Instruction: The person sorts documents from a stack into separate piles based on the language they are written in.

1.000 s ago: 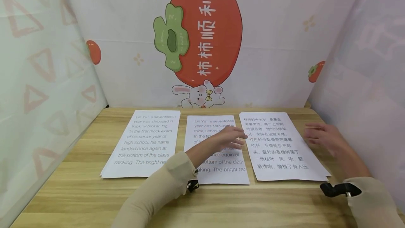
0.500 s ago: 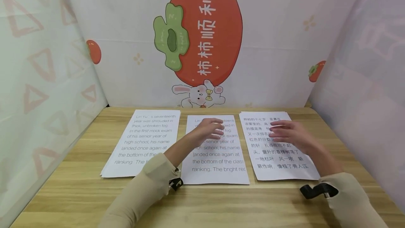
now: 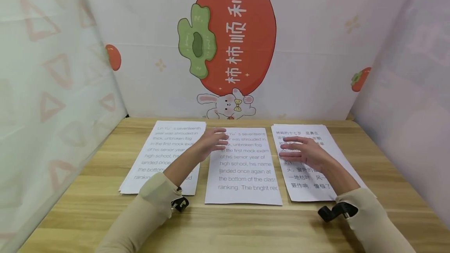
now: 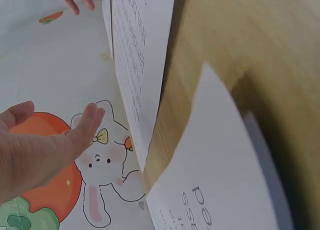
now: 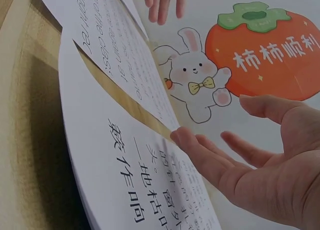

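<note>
Three paper piles lie side by side on the wooden table. The left stack of English-printed sheets point(image 3: 154, 159) is partly behind my left forearm. In the middle lies an English-printed paper point(image 3: 242, 171). On the right is a stack of Chinese-printed sheets point(image 3: 302, 179), partly covered by my right hand. My left hand point(image 3: 209, 143) hovers over the gap between the left and middle papers, fingers loosely extended and holding nothing. Above the Chinese sheets is my right hand point(image 3: 307, 153), its fingers spread loosely and pointing left. In the right wrist view that hand point(image 5: 260, 160) is likewise holding nothing.
The wooden table point(image 3: 239, 225) stretches in front of the papers. Behind it hangs a white backdrop point(image 3: 158, 85) printed with a big persimmon and a rabbit. Pale cloth walls point(image 3: 63, 100) stand on both sides. A black strap point(image 3: 337, 211) is at the right cuff.
Both hands have moved left: the left from the middle paper's right edge to its left edge, the right from beside the Chinese sheets to above them. The head view has shifted slightly.
</note>
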The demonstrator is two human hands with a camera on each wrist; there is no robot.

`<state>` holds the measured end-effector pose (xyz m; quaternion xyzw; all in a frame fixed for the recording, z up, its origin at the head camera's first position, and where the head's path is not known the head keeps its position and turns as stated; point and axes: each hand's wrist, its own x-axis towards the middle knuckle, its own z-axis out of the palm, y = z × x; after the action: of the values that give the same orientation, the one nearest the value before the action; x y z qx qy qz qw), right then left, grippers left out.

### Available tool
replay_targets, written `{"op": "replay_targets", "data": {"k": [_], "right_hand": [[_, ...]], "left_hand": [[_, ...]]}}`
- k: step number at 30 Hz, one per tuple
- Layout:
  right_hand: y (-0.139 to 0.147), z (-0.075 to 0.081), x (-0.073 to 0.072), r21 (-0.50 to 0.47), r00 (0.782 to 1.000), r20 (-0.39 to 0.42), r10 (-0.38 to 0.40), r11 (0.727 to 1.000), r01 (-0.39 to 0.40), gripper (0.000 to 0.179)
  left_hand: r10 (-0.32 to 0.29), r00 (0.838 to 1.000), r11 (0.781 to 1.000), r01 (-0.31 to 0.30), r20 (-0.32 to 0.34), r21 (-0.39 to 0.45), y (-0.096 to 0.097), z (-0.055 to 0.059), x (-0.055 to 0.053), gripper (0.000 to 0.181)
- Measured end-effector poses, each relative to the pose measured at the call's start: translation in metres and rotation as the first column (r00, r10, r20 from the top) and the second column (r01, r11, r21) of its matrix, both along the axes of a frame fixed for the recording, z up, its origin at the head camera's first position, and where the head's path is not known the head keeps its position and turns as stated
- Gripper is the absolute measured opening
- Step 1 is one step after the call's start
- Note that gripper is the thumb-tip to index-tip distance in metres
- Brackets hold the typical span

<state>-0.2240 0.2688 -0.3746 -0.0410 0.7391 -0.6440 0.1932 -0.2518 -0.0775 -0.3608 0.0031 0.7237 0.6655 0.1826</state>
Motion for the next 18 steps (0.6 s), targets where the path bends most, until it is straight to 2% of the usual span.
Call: {"op": "replay_targets", "data": {"k": [8, 14, 18], "right_hand": [[-0.003, -0.006, 0.000, -0.070, 0.998, 0.070, 0.002, 0.998, 0.003, 0.057], [-0.006, -0.005, 0.001, -0.090, 0.994, 0.110, -0.012, 0.996, 0.022, 0.062], [-0.011, -0.006, 0.002, -0.099, 0.992, 0.125, -0.003, 0.995, 0.016, 0.064]], "left_hand": [[0.084, 0.994, 0.996, -0.086, 0.071, 0.017, -0.029, -0.005, 0.005, 0.053], [0.157, 0.977, 0.987, -0.158, 0.147, -0.003, -0.038, -0.010, 0.007, 0.060], [0.165, 0.967, 0.983, -0.176, 0.195, 0.044, -0.043, -0.011, 0.009, 0.054]]}}
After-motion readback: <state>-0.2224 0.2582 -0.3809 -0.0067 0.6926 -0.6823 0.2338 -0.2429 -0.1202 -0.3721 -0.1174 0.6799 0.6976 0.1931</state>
